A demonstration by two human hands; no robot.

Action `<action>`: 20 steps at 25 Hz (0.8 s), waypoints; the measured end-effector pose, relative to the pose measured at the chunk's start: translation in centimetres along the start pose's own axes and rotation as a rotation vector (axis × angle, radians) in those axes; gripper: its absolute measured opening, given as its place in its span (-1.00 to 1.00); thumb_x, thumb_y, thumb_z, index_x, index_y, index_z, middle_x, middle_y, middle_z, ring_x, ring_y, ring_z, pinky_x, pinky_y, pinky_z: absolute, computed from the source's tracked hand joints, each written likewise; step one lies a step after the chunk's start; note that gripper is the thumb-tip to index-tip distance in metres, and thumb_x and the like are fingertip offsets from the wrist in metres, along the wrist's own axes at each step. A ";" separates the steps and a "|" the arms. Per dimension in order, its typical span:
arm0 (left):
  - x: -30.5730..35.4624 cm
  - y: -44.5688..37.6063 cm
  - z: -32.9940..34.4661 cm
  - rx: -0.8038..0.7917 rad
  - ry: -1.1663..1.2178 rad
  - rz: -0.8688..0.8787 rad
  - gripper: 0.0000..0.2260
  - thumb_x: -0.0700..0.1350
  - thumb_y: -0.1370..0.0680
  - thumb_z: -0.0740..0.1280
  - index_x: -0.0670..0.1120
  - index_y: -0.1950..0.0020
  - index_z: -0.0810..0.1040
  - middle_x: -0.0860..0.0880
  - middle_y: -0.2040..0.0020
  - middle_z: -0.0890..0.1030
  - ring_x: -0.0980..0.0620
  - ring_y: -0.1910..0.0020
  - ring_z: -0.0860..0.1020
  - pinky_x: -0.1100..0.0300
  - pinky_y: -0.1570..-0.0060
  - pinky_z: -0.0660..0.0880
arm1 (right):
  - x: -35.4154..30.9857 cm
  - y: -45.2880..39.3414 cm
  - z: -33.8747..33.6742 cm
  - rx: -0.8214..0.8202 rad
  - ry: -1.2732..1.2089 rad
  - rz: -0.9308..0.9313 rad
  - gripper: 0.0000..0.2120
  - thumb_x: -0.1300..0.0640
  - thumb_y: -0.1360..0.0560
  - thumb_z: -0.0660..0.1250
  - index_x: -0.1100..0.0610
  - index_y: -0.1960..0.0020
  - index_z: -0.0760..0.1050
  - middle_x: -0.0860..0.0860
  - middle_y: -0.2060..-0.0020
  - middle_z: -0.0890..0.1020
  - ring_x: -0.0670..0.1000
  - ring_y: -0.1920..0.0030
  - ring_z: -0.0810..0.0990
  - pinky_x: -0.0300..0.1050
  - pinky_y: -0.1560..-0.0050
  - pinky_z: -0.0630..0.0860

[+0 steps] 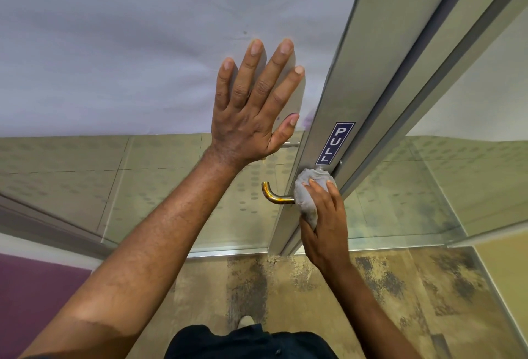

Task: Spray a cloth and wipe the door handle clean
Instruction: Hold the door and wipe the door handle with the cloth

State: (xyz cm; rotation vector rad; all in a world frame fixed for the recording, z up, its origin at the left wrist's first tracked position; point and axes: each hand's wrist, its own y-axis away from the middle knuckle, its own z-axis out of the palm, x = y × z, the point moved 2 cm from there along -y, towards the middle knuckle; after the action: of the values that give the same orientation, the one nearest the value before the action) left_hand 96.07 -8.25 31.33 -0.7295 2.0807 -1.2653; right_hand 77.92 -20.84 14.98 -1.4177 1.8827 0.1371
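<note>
Nearest, a grey cloth [307, 195] is bunched under the curled right hand [324, 225] fingers, wrapped around the door handle [275, 197] at its mount. Beyond, the left hand [251, 107] is pressed flat, fingers spread, on the door glass [114, 44]. Wiping is probably best done by sliding the cloth along the bar toward the bend beside the fingertips, with the door kept braced.

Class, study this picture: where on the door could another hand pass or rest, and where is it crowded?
Free: the frosted glass left of the flat left hand, and the metal frame above the PULL sign. Crowded: below the sign, where the right hand presses the cloth beside the handle.
</note>
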 end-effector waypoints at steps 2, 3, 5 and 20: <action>0.1 0.0 0.0 -0.001 -0.001 -0.001 -0.47 0.15 -0.64 0.12 -0.05 -0.55 0.38 -0.14 -0.53 0.36 -0.27 -0.54 0.20 -0.13 -0.60 -0.08 | -1.1 -0.9 -0.7 0.046 0.041 -0.099 -0.58 -0.02 -0.60 0.22 0.09 -0.41 0.46 0.10 -0.35 0.61 0.02 -0.47 0.35 0.08 -0.57 0.22; 0.1 0.0 -0.1 -0.003 -0.003 -0.003 -0.47 0.15 -0.64 0.11 -0.05 -0.55 0.38 -0.14 -0.54 0.36 -0.27 -0.54 0.18 -0.13 -0.60 -0.08 | -2.0 -1.2 -0.4 0.034 0.047 -0.089 -0.59 0.01 -0.56 0.22 0.11 -0.37 0.49 0.11 -0.29 0.64 0.00 -0.43 0.37 0.03 -0.55 0.19; 0.1 0.1 -0.1 -0.008 -0.001 -0.007 -0.47 0.15 -0.64 0.12 -0.05 -0.56 0.38 -0.13 -0.54 0.35 -0.26 -0.55 0.16 -0.13 -0.60 -0.09 | -4.4 -0.9 1.2 -0.029 0.084 0.022 -0.48 -0.02 -0.50 0.20 0.09 -0.43 0.47 0.05 -0.36 0.60 0.04 -0.48 0.38 0.04 -0.62 0.05; 0.1 -0.1 -0.4 -0.031 -0.003 -0.011 -0.48 0.13 -0.64 0.15 -0.07 -0.54 0.44 -0.17 -0.52 0.45 -0.29 -0.53 0.24 -0.15 -0.60 -0.04 | 2.6 2.0 1.0 0.080 -0.029 0.211 -0.25 -0.05 -0.63 0.22 -0.11 -0.68 -0.12 -0.25 -0.67 -0.12 0.05 -0.70 -0.08 0.36 -0.62 0.08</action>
State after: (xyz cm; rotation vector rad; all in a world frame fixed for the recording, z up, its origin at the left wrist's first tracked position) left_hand 95.69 -8.13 31.51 -0.7576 2.1011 -1.2395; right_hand 76.45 -21.62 12.01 -1.1567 1.9882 0.1816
